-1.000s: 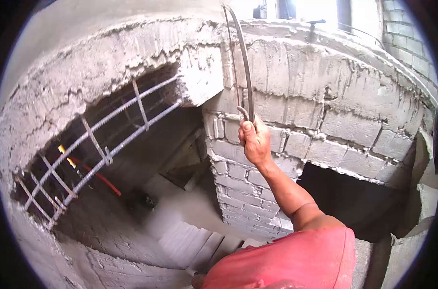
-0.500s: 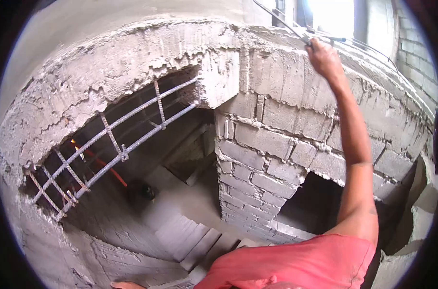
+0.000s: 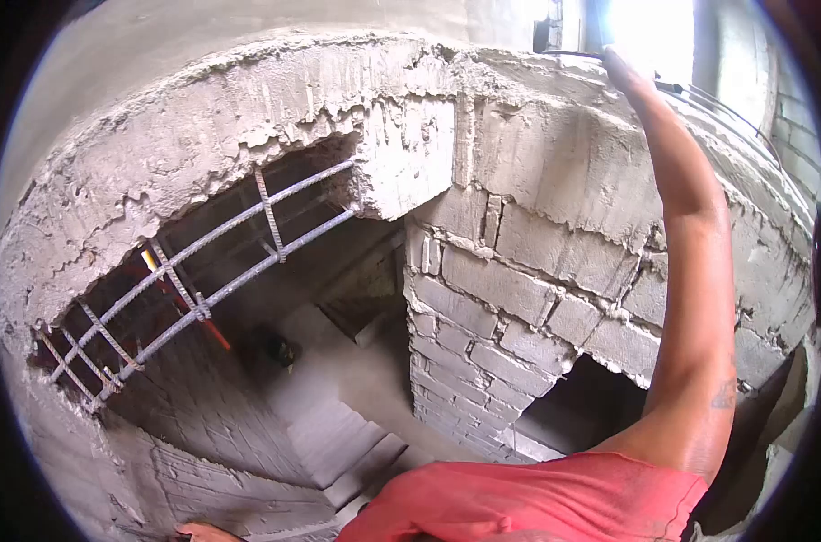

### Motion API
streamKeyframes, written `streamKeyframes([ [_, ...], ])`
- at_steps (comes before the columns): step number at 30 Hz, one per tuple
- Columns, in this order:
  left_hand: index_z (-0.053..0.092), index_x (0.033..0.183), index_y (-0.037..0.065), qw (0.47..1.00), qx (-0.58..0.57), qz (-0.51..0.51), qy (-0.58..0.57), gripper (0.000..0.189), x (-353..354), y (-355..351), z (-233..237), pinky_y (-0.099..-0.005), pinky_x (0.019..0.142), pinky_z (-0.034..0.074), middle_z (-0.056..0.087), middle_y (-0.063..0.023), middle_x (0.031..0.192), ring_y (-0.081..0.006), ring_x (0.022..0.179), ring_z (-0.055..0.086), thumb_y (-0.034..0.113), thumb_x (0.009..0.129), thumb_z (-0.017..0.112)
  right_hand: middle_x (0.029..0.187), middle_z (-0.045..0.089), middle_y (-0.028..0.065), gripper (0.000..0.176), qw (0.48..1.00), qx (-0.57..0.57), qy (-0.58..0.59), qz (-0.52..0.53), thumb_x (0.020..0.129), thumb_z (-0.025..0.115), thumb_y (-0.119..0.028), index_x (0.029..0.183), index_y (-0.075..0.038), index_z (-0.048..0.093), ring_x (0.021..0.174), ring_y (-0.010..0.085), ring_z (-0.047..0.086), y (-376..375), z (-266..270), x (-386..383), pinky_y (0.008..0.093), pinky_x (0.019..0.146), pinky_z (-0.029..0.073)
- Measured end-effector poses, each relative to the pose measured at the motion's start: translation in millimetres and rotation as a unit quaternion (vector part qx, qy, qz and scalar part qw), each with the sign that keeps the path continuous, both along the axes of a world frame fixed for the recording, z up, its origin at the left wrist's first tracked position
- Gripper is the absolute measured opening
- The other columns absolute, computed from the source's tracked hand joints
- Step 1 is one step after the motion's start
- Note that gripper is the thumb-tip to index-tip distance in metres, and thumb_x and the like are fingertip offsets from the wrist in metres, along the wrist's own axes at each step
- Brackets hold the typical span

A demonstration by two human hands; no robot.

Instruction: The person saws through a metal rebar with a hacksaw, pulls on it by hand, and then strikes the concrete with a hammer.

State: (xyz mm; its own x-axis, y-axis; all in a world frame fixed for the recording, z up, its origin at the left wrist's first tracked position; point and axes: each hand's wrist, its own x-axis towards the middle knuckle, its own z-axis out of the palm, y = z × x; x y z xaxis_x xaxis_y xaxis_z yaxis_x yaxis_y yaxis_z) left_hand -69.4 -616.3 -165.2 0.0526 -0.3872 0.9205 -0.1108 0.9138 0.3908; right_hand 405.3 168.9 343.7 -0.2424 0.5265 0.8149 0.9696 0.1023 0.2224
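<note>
My right arm stretches up to the rough top ledge (image 3: 519,74) of the block wall. At its end, my right hand (image 3: 623,70) looks closed around a thin dark rod (image 3: 573,54) that points left along the ledge. Bright window light washes out the fingers. Past the hand, another dark thin piece (image 3: 670,88) lies on the ledge, with a cable (image 3: 736,113) running right. Only a sliver of my left hand (image 3: 204,532) shows at the bottom edge, by the rough plastered surface (image 3: 234,488); its visible finger looks stretched out and holds nothing I can see.
Exposed rebar (image 3: 239,280) crosses an opening on the left under the broken concrete beam (image 3: 202,144). Concrete steps (image 3: 338,443) descend below me. The block wall (image 3: 492,298) has a dark gap (image 3: 591,406). An orange rod-like thing (image 3: 216,334) stands behind the rebar.
My right hand has moved up and farther out over the ledge, and the rod has dropped from a steep slant to nearly level. The view has shifted slightly.
</note>
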Motion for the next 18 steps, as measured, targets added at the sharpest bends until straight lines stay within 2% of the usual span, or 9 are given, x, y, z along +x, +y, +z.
streamKeyframes([
  [5,0.063,0.099,0.008,0.996,0.042,0.07,-0.039,0.062,16,16,-14,-0.0537,0.068,0.043,0.06,-0.017,0.092,-0.0378,0.079,0.057,0.065,0.102,0.037,0.103,0.076,0.0182,0.021,0.998,-0.003,-0.053,-0.029,0.094,0.061,-0.022,0.098,-0.011,0.078,0.099,0.0344,0.074,24,-9,-6,0.0581,0.09,0.046],
  [8,0.064,0.105,0.008,0.995,0.092,-0.003,-0.045,0.068,31,38,-25,-0.0534,0.073,0.043,0.06,-0.0194,0.102,-0.0383,0.086,0.056,0.07,0.1,0.037,0.108,0.076,0.0158,0.027,0.998,-0.031,-0.02,-0.058,0.094,0.063,-0.032,0.105,-0.011,0.077,0.104,0.0346,0.072,32,-14,-11,0.0605,0.094,0.043],
  [10,0.063,0.112,0.012,0.981,0.125,-0.07,-0.131,0.069,43,56,-45,-0.0524,0.074,0.043,0.057,-0.0202,0.112,-0.0392,0.094,0.056,0.075,0.097,0.039,0.113,0.075,0.0146,0.034,0.995,-0.048,-0.035,-0.082,0.095,0.063,-0.043,0.109,-0.014,0.077,0.112,0.0356,0.068,63,-12,-5,0.0608,0.1,0.04],
  [12,0.059,0.109,-0.001,0.972,0.039,-0.161,-0.165,0.027,22,57,-105,-0.0431,0.086,0.051,0.059,-0.0154,0.103,-0.0317,0.091,0.059,0.023,0.099,0.065,0.117,0.074,0.0139,0.037,0.997,-0.036,-0.009,-0.064,0.097,0.062,-0.045,0.111,-0.015,0.076,0.117,0.0352,0.065,63,-13,-3,0.0607,0.1,0.042],
  [14,0.063,0.109,-0.003,0.909,0.186,-0.336,-0.165,0.029,24,100,-123,-0.0412,0.09,0.048,0.063,-0.0168,0.102,-0.0302,0.095,0.06,0.023,0.095,0.065,0.124,0.072,0.0135,0.044,1.0,0.018,-0.001,-0.023,0.099,0.059,-0.052,0.113,-0.014,0.076,0.128,0.033,0.059,58,-13,-3,0.06,0.098,0.046],
  [15,0.061,0.109,-0.003,0.866,0.215,-0.408,-0.195,0.025,28,116,-130,-0.0399,0.085,0.049,0.062,-0.0147,0.1,-0.0272,0.091,0.059,0.019,0.097,0.064,0.124,0.072,0.0135,0.044,1.0,0.015,0.0,-0.024,0.099,0.059,-0.052,0.113,-0.014,0.076,0.128,0.033,0.059,54,-20,-6,0.06,0.098,0.046],
  [16,0.06,0.11,-0.003,0.814,0.242,-0.479,-0.223,0.022,31,131,-136,-0.0387,0.081,0.049,0.061,-0.0126,0.099,-0.0241,0.087,0.059,0.015,0.098,0.064,0.113,0.073,0.014,0.046,0.98,0.182,0.033,0.076,0.099,0.058,-0.05,0.112,-0.01,0.074,0.113,0.0339,0.065,47,-26,-9,0.0546,0.096,0.048],
  [17,0.06,0.11,-0.003,0.812,0.24,-0.483,-0.223,0.022,36,145,-143,-0.0387,0.081,0.049,0.061,-0.0126,0.099,-0.0241,0.087,0.059,0.015,0.098,0.064,0.102,0.075,0.0144,0.048,0.921,0.343,0.062,0.171,0.099,0.058,-0.049,0.111,-0.005,0.072,0.097,0.0348,0.071,38,-33,-7,0.0492,0.094,0.049],
  [18,0.061,0.107,-0.001,0.772,0.225,-0.521,-0.285,0.018,42,154,-151,-0.0371,0.08,0.049,0.061,-0.0101,0.097,-0.0219,0.087,0.059,0.014,0.097,0.063,0.099,0.075,0.0129,0.043,0.873,0.422,0.057,0.24,0.09,0.075,-0.044,0.112,-0.008,0.07,0.092,0.0313,0.071,22,-42,3,0.0428,0.093,0.051],
])
